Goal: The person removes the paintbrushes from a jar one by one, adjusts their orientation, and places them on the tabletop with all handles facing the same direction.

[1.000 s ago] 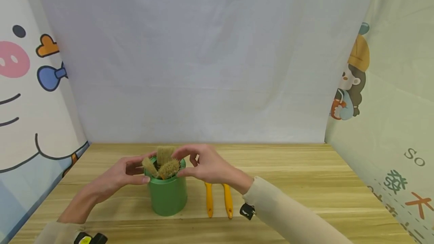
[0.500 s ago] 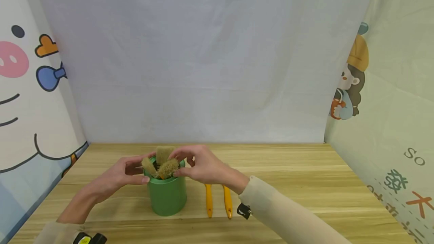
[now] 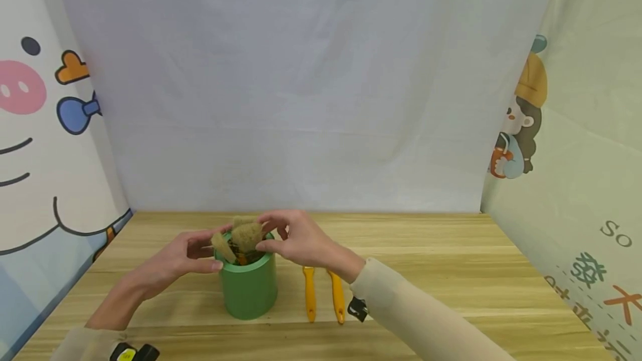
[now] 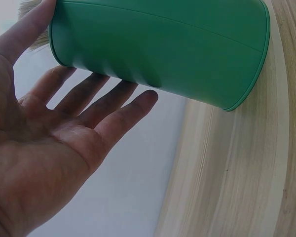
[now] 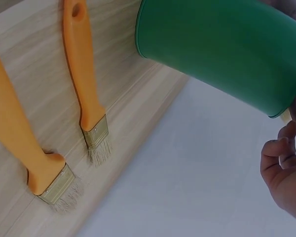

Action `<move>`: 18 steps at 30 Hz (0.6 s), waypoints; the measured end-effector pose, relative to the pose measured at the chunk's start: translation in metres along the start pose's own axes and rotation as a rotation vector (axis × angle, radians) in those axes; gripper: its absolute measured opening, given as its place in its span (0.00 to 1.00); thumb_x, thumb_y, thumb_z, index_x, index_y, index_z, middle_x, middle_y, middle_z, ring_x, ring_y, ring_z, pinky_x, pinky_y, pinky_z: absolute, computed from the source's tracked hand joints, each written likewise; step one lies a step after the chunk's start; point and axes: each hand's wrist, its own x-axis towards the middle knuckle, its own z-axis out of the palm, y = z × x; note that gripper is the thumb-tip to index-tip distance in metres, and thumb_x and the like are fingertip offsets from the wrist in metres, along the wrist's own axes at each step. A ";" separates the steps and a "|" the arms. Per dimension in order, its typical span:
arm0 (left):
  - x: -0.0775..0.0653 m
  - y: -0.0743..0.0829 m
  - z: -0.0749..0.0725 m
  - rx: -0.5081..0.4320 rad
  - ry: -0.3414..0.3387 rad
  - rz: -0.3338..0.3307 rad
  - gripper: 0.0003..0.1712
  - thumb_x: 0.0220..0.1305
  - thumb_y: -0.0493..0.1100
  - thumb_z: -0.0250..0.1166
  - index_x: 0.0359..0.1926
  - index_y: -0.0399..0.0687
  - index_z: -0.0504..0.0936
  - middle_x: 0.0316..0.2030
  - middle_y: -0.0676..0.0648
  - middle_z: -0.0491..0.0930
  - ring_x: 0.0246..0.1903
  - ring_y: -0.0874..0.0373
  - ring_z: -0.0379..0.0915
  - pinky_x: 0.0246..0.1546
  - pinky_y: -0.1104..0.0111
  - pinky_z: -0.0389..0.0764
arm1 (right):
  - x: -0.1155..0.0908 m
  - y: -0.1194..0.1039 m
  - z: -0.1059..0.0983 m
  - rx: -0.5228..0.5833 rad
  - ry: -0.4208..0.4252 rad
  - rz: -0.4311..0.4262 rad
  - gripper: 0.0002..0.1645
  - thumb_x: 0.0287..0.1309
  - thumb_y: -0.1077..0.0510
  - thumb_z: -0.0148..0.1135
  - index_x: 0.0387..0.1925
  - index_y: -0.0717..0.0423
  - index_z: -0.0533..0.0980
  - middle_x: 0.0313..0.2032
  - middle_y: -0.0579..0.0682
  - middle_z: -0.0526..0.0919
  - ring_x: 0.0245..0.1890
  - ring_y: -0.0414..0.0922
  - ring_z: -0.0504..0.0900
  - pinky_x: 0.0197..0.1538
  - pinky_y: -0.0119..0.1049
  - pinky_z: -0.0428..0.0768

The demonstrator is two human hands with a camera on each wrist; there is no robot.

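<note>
A green cylindrical container (image 3: 249, 291) stands upright on the table with several paintbrushes in it, bristles up. My left hand (image 3: 178, 255) steadies it near the rim, thumb in front and fingers behind; the left wrist view shows those fingers against the green wall (image 4: 158, 44). Over the opening, my right hand (image 3: 301, 238) pinches the bristle end of one paintbrush (image 3: 247, 237) between thumb and fingers. Another brush's bristles (image 3: 223, 247) lean out on the left, and more bristles (image 3: 243, 219) show behind. The handles are mostly hidden inside the container.
To the container's right, two orange-handled paintbrushes (image 3: 310, 297) lie side by side on the wooden table (image 3: 431, 272); their bristles show in the right wrist view. A pale cloth (image 3: 301, 99) hangs at the back, and printed cloths (image 3: 567, 183) flank both sides.
The brush under my right hand has risen and turned upright, and its bristles now cover most of those behind. My right hand rose slightly with it. My left hand stayed at the container.
</note>
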 end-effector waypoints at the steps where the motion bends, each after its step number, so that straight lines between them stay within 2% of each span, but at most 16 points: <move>1: 0.000 0.000 0.000 0.001 0.001 0.000 0.41 0.73 0.38 0.66 0.81 0.36 0.59 0.80 0.32 0.52 0.72 0.28 0.61 0.58 0.59 0.79 | 0.000 0.000 0.001 -0.005 0.002 -0.003 0.22 0.65 0.64 0.74 0.60 0.60 0.82 0.47 0.54 0.88 0.25 0.35 0.70 0.32 0.30 0.67; 10: 0.000 0.000 -0.001 -0.001 -0.003 -0.002 0.42 0.74 0.38 0.65 0.81 0.34 0.57 0.78 0.30 0.56 0.72 0.28 0.61 0.58 0.58 0.79 | 0.005 0.000 0.004 -0.051 -0.003 -0.062 0.28 0.64 0.64 0.74 0.65 0.53 0.79 0.41 0.47 0.90 0.23 0.41 0.70 0.30 0.29 0.67; 18: -0.001 -0.001 -0.001 0.009 0.000 -0.003 0.43 0.74 0.38 0.66 0.82 0.35 0.56 0.78 0.30 0.57 0.72 0.28 0.60 0.59 0.57 0.77 | 0.003 0.001 0.005 -0.069 0.020 -0.116 0.29 0.65 0.65 0.73 0.66 0.53 0.79 0.40 0.48 0.90 0.27 0.36 0.75 0.30 0.30 0.75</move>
